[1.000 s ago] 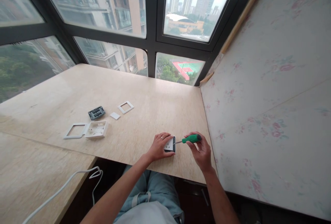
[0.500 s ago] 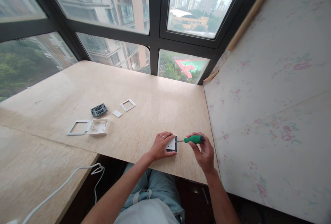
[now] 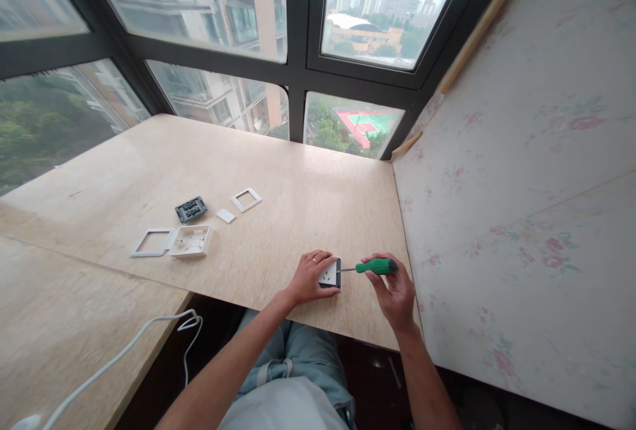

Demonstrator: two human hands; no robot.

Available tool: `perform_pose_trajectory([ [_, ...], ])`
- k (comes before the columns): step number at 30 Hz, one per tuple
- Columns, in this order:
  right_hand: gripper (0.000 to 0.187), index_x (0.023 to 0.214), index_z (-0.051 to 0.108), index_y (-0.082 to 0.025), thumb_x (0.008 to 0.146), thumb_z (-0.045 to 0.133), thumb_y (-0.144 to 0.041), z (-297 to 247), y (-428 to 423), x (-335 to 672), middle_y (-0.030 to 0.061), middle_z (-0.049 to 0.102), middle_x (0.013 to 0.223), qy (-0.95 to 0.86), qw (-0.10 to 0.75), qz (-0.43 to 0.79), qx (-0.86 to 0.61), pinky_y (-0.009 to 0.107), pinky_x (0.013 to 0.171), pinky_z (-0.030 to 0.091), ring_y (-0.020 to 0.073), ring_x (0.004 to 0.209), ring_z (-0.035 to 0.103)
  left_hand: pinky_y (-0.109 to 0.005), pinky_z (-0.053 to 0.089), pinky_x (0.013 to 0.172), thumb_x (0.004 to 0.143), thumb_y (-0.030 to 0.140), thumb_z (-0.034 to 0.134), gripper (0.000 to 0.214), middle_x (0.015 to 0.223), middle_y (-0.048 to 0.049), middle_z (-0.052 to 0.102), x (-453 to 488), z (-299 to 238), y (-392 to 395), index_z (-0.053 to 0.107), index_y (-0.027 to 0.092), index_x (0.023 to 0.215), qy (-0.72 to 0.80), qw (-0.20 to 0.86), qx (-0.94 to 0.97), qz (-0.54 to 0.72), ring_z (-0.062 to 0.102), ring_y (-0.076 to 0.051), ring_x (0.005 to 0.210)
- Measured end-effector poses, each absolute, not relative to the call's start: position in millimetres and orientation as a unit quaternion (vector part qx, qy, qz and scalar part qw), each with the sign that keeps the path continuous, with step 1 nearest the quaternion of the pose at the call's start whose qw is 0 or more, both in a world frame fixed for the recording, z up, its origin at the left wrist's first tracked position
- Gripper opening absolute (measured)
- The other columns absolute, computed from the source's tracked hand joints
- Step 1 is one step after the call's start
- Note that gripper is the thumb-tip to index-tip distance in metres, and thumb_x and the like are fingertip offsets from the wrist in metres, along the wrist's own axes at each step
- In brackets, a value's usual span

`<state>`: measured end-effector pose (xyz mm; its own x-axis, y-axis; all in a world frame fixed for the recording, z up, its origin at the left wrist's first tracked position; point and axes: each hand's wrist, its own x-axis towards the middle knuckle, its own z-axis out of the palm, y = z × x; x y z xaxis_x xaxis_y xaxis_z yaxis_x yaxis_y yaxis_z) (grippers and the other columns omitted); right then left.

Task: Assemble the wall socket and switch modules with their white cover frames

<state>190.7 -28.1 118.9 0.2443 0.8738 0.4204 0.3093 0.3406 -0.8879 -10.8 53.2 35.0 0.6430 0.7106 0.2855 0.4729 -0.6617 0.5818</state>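
Near the front edge of the counter, my left hand [image 3: 309,279] grips a wall socket [image 3: 328,275] with a white face and a dark grey frame. Its fingers lie over the far side and the thumb presses the near side. A screwdriver [image 3: 376,267] with a green handle is held in my right hand [image 3: 396,295], the shaft lying almost level and pointing left. The tip meets the socket's right edge; whether it sits in a screw is too small to tell.
To the left lie a dark socket module [image 3: 191,209], a white mounting box [image 3: 190,242], two white frames [image 3: 246,200] and a small white plate [image 3: 225,216]. A white cable [image 3: 124,346] hangs over the counter's edge. A flowered wall [image 3: 497,218] rises at the right, windows behind.
The screwdriver handle and my right hand have shifted very slightly to the right. My left hand still grips the socket in the same place.
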Motion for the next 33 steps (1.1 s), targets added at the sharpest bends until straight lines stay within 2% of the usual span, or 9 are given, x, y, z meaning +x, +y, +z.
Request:
perform_pose_trajectory([
  [10,0.033,0.119,0.053,-0.022,0.088,0.066,-0.021,121,-26,189,0.0078,0.067,0.104,-0.591,0.563,0.228,-0.53,0.039,0.084,0.06,0.0214,0.096,0.069,-0.042,0.032,0.107,0.07,0.057,0.073,0.074,0.134,-0.0098,0.056,-11,33,53,0.053,0.023,0.133,0.337,0.237,0.874,0.258,0.046,-0.03,0.127],
  [17,0.032,0.115,0.055,-0.022,0.087,0.069,-0.025,135,-18,181,0.0069,0.07,0.099,-0.669,0.492,0.13,-0.542,0.036,0.08,0.06,0.02,0.089,0.07,-0.042,0.034,0.107,0.07,0.057,0.074,0.074,0.132,-0.0092,0.057,-10,34,53,0.054,0.024,0.133,0.338,0.231,0.875,0.257,0.047,-0.029,0.126],
  [23,0.029,0.111,0.054,-0.023,0.087,0.069,-0.029,141,-13,174,0.006,0.068,0.096,-0.685,0.467,0.08,-0.553,0.033,0.076,0.059,0.0192,0.086,0.068,-0.043,0.034,0.106,0.069,0.057,0.074,0.074,0.131,-0.0094,0.058,-10,35,53,0.054,0.024,0.132,0.34,0.231,0.875,0.256,0.048,-0.029,0.125],
  [25,0.033,0.114,0.052,-0.023,0.087,0.069,-0.031,140,-11,173,0.0064,0.067,0.097,-0.681,0.466,0.053,-0.562,0.034,0.074,0.059,0.0194,0.085,0.068,-0.043,0.034,0.106,0.069,0.056,0.074,0.074,0.131,-0.0097,0.058,-10,34,53,0.054,0.023,0.132,0.339,0.231,0.875,0.258,0.048,-0.03,0.125],
  [29,0.05,0.133,0.042,-0.022,0.09,0.065,-0.03,141,-6,172,0.0072,0.065,0.097,-0.713,0.436,-0.02,-0.549,0.034,0.072,0.058,0.0191,0.081,0.066,-0.043,0.035,0.106,0.069,0.057,0.074,0.075,0.132,-0.0098,0.057,-10,33,54,0.054,0.023,0.133,0.34,0.226,0.877,0.253,0.047,-0.03,0.125],
  [33,0.042,0.129,0.047,-0.025,0.091,0.062,-0.033,151,-3,170,0.0085,0.063,0.1,-0.741,0.391,-0.03,-0.545,0.032,0.067,0.056,0.0191,0.079,0.064,-0.043,0.034,0.107,0.07,0.057,0.074,0.075,0.132,-0.0093,0.057,-10,34,53,0.053,0.025,0.133,0.341,0.228,0.876,0.252,0.047,-0.03,0.126],
])
